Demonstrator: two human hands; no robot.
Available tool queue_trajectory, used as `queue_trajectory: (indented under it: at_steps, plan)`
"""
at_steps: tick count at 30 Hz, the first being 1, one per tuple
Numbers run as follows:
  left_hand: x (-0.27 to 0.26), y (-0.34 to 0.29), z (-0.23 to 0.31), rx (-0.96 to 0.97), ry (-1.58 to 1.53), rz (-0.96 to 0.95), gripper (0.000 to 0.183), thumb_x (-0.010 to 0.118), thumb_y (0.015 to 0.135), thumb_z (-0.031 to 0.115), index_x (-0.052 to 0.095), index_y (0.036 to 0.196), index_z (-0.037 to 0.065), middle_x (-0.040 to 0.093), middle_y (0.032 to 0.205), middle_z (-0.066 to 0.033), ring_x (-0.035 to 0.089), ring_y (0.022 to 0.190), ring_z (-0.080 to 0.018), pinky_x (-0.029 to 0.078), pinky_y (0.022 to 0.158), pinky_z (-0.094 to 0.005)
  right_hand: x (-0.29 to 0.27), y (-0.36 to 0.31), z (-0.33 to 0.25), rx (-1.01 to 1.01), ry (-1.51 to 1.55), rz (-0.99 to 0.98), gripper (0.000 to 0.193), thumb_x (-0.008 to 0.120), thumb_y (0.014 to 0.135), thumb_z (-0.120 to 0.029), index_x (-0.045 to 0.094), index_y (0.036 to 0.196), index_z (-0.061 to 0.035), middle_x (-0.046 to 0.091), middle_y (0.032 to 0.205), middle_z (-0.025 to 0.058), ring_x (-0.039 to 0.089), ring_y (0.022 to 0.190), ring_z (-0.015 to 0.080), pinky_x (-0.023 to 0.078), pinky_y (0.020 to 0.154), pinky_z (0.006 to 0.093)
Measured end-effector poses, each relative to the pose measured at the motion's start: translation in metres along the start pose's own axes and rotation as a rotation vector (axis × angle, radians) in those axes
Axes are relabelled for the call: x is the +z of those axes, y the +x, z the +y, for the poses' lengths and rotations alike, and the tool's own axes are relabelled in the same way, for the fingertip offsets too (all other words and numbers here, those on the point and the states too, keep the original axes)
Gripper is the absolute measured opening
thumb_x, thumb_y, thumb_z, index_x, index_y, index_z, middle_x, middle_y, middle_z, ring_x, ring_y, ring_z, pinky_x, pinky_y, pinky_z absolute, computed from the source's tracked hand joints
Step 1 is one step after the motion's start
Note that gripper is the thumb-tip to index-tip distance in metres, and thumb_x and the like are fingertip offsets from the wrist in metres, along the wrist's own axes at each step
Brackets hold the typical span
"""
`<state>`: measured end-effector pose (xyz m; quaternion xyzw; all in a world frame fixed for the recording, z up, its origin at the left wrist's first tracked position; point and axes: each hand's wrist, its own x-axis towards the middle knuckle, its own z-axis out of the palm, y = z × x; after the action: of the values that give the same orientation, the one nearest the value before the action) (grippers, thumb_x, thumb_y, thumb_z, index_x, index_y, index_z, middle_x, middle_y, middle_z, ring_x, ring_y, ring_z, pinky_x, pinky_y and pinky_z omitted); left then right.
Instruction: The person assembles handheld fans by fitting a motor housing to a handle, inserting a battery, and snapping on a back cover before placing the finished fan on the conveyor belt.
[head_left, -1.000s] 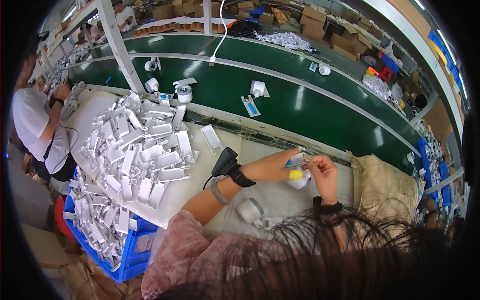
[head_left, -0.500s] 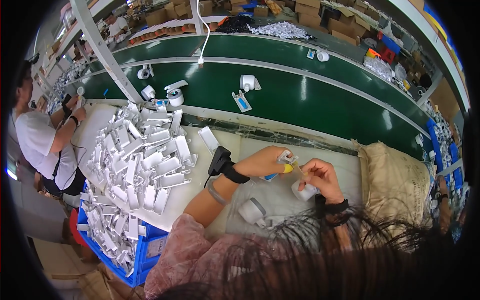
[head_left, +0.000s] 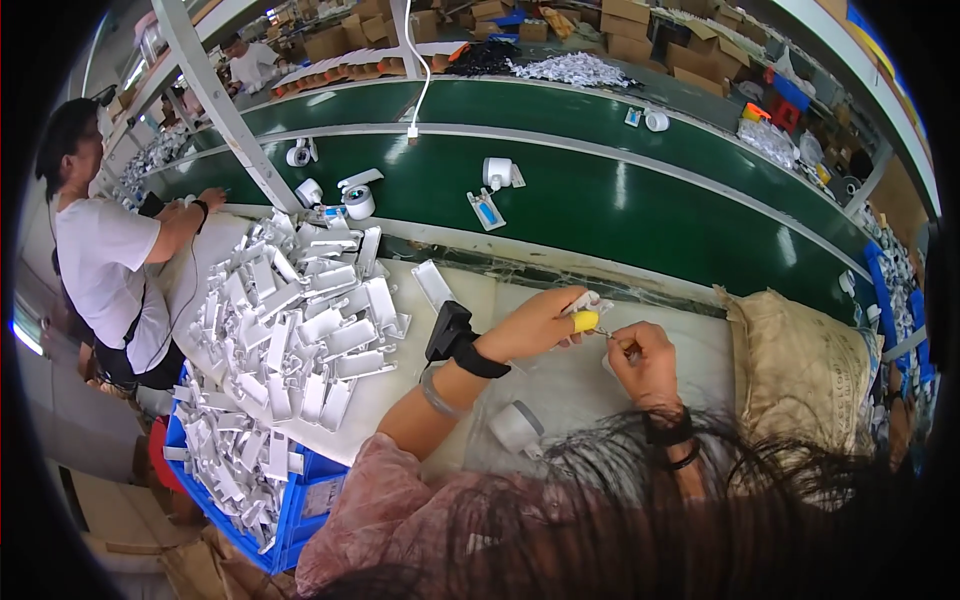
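My left hand [head_left: 540, 328] is closed round a small white plastic part [head_left: 598, 303], mostly hidden by the fingers. A yellow finger cover [head_left: 585, 321] sits on its thumb. Close on its right, my right hand [head_left: 645, 362] pinches a thin, dark, slender piece [head_left: 603, 333] whose tip points at the left hand's part. What kind of piece it is cannot be made out. On the worktop below the hands lies a white cylindrical lamp head [head_left: 517, 427] with a grey rim, tilted on its side and partly covered by hair.
Left of my arm is a heap of white plastic brackets [head_left: 320, 330], above a blue crate [head_left: 290, 510] of more. Beyond runs a green conveyor belt [head_left: 560, 190] with lamp heads [head_left: 497, 172]. A brown sack [head_left: 795, 370] stands right; a co-worker [head_left: 110, 250] works left.
My right hand has tightened into a pinch, and the thin piece now shows between the hands. The white round part seen under that hand is now mostly hidden. The co-worker's arm reaches toward the belt.
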<state>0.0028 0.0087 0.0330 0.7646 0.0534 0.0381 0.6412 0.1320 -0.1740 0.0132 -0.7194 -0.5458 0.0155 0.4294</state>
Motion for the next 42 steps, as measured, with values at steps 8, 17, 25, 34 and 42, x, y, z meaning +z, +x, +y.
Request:
queue_trajectory:
  at_steps: [8, 17, 25, 34, 42]
  plan:
    - [0.026, 0.008, -0.021, -0.065, -0.326, 0.169, 0.032, 0.049, 0.097, 0.016, 0.043, 0.126, 0.005, 0.06, 0.086, -0.0047, 0.056, 0.063, -0.0102, 0.047, 0.056, -0.0248, 0.009, 0.001, 0.001, -0.182, 0.0, 0.37, 0.015, 0.07, 0.08, 0.004, 0.062, 0.09, -0.0041, 0.065, 0.083, 0.0095, 0.062, 0.087, 0.0289, 0.048, 0.086, 0.0374]
    - [0.035, 0.001, -0.007, 0.061, -0.265, 0.138, 0.041, 0.05, 0.089, 0.008, 0.041, 0.129, 0.004, 0.055, 0.101, -0.0054, 0.055, 0.079, -0.0094, 0.048, 0.056, -0.0243, 0.005, 0.002, 0.002, -0.283, 0.056, 0.326, 0.021, 0.073, 0.074, 0.003, 0.067, 0.092, -0.0074, 0.065, 0.087, 0.0071, 0.059, 0.087, 0.0281, 0.046, 0.092, 0.0432]
    - [0.042, -0.003, -0.008, 0.1, -0.213, 0.12, 0.043, 0.052, 0.09, 0.008, 0.04, 0.131, 0.004, 0.05, 0.111, -0.0034, 0.052, 0.086, -0.0084, 0.048, 0.056, -0.0223, 0.005, 0.001, -0.003, -0.235, 0.097, 0.341, 0.024, 0.075, 0.07, 0.003, 0.071, 0.089, -0.0113, 0.061, 0.09, 0.0051, 0.055, 0.094, 0.0292, 0.045, 0.092, 0.0422]
    - [0.048, -0.003, -0.006, 0.14, -0.148, 0.181, 0.039, 0.051, 0.087, 0.008, 0.042, 0.125, 0.004, 0.057, 0.088, -0.006, 0.051, 0.057, -0.0081, 0.045, 0.05, -0.0232, 0.007, 0.0, -0.004, -0.265, 0.084, 0.366, 0.023, 0.075, 0.071, 0.002, 0.071, 0.089, -0.0112, 0.061, 0.087, 0.0037, 0.056, 0.089, 0.0267, 0.044, 0.094, 0.0422]
    - [0.051, -0.003, -0.003, 0.179, -0.112, 0.22, 0.037, 0.051, 0.087, 0.009, 0.045, 0.122, 0.002, 0.057, 0.088, -0.0068, 0.052, 0.064, -0.0106, 0.043, 0.053, -0.0257, 0.007, 0.0, -0.005, -0.261, 0.061, 0.373, 0.022, 0.075, 0.071, 0.002, 0.07, 0.089, -0.0106, 0.062, 0.085, 0.0037, 0.057, 0.087, 0.0261, 0.043, 0.094, 0.0425]
